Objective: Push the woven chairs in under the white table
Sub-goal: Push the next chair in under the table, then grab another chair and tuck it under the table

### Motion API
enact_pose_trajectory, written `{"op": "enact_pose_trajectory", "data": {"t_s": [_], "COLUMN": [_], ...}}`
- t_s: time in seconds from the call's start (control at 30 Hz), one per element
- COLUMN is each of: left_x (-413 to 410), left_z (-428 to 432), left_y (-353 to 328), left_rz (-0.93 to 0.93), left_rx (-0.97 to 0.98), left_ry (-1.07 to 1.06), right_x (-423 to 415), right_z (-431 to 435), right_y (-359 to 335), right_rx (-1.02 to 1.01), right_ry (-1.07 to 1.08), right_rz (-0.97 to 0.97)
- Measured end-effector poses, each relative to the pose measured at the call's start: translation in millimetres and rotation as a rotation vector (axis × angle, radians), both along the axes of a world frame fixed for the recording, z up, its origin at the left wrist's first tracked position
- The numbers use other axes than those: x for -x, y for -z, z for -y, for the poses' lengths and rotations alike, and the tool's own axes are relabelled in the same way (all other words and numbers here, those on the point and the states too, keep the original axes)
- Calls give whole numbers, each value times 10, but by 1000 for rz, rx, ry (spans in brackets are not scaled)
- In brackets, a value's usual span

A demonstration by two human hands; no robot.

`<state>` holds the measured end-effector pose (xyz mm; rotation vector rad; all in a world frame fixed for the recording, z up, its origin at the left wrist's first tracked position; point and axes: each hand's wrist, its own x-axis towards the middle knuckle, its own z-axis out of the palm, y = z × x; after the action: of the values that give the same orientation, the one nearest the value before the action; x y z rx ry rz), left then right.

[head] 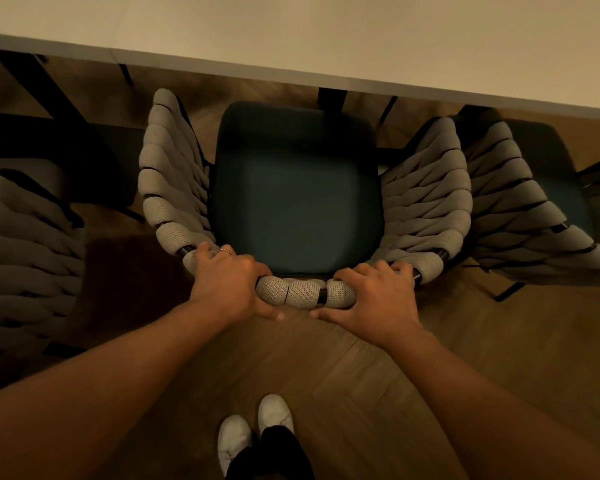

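Grey woven rope wraps the curved black-framed back of the middle chair (302,292), seen from straight above. Its dark teal padded seat cushion (297,192) faces a white rectangular table (361,39) that runs across the top of the view. The front edge of the seat sits just short of the table's edge, so most of the seat is out in the open.

Both bare hands grip the top rail of the chair back. The left hand (229,282), wearing a thin ring (224,251), is clamped over the rail left of centre, fingers curled over the top and thumb below. The right hand (374,296) is clamped the same way right of centre. A short stretch of woven rail shows between them.

A second grey woven chair (520,216) stands just beside the first on the right, its seat partly under the table. A third woven chair (18,247) stands on the left, further from the first.

Brown wood plank flooring (378,362) lies below. Two white shoes (253,427) show at the bottom, behind the chair.
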<state>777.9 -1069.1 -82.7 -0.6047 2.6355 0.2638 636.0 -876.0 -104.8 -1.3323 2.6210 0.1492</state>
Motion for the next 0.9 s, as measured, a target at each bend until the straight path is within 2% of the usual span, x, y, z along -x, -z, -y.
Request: {"op": "enact_pose_trajectory", "data": {"t_s": [0.17, 0.37, 0.57, 0.9], "left_x": [-4, -113, -445, -1483], "left_z": [41, 78, 191, 674], "left_y": [-159, -371, -582, -1001], "left_rz": [-26, -303, -442, -593], "left_rx": [-186, -344, -321, -261], "left_ry": [-65, -250, -446, -647], "right_x": [-31, -134, -355, -1245], "right_z": [21, 203, 617, 1429], "right_y": [-114, -222, -388, -768], "right_rx": [37, 141, 356, 410], "right_ry": [-16, -17, -70, -235], "right_rz": [98, 281, 364, 491]}}
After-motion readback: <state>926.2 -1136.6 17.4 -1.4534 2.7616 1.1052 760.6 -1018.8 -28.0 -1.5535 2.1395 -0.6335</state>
